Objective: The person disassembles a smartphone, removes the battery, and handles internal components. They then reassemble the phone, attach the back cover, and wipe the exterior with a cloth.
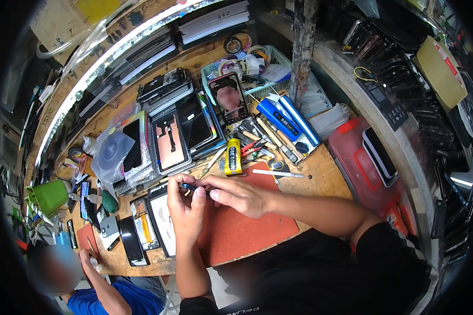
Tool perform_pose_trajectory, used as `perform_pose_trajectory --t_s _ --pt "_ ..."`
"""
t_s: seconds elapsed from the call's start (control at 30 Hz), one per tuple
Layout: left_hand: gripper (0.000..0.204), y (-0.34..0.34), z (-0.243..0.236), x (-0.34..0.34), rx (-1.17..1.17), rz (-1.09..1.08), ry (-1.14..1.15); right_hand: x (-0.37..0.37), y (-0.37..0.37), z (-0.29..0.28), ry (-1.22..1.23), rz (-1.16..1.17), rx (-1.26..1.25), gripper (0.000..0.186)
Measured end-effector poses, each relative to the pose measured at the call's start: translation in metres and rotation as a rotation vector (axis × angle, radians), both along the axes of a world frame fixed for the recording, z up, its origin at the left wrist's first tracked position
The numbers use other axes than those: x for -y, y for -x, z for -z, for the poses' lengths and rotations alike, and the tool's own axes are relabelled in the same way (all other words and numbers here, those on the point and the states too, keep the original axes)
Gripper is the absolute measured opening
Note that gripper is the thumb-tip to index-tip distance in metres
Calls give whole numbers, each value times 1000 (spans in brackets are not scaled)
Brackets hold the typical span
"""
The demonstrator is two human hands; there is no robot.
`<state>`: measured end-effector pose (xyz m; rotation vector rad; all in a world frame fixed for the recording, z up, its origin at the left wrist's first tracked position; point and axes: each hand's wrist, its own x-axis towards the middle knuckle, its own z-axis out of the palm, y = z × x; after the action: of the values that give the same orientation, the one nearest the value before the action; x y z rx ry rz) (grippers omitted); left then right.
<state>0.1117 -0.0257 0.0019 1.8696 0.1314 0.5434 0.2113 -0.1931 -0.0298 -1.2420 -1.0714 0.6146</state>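
Observation:
Over the red mat (252,236), my left hand (188,212) is closed round a small dark blue object (188,186), too small to identify, with the thumb up beside it. My right hand (236,197) meets the left, its bent fingers and thumb on the same object, partly hiding it. Just beyond the hands lie a yellow glue tube (233,157) and a white ruler-like strip (277,173). To the left of my left hand are a white-lined tray (162,223), an opened phone with a yellow part (144,228) and a black phone (129,241).
Phone stacks (168,144), blue tools (278,118) and a teal basket (278,63) crowd the bench's back. A green bin (47,197) stands left, a red plastic case (357,168) right, below a phone-filled shelf (389,73). A co-worker in blue (115,296) sits at lower left.

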Motion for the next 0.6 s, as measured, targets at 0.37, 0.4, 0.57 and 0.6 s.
perform_pose_trajectory --t_s 0.37,0.4,0.57,0.6 --pt "24 3 -6 -1 -17 -57 2 4 2 -9 117 -57 -66 56" --pt "25 3 -5 -3 -14 -52 4 3 0 -11 118 -67 -58 58" --pt "29 -1 -1 -10 27 -38 66 4 4 -9 136 -80 -157 56" --pt "31 -2 -1 -11 63 -19 30 4 4 -7 140 -77 -167 56"
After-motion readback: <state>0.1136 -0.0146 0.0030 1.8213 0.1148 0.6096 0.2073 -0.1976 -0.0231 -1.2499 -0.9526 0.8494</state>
